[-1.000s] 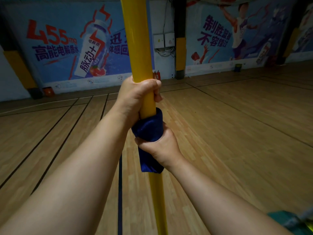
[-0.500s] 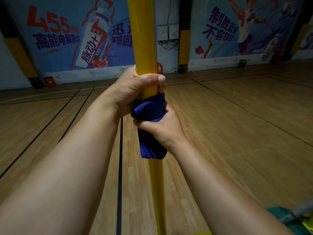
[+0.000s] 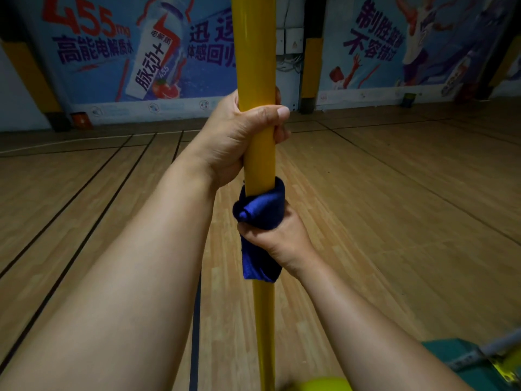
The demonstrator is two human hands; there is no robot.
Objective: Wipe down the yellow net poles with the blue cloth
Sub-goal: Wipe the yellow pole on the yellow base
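Left hand (image 3: 239,136) clamped bare around the upright yellow net pole (image 3: 258,153), right hand (image 3: 277,238) just below it, its grip squeezing the blue cloth (image 3: 260,210) wrapped around that pole above the wooden floor (image 3: 394,221).

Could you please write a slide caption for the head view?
Left hand steadies the yellow pole while right hand grips the blue cloth around it.
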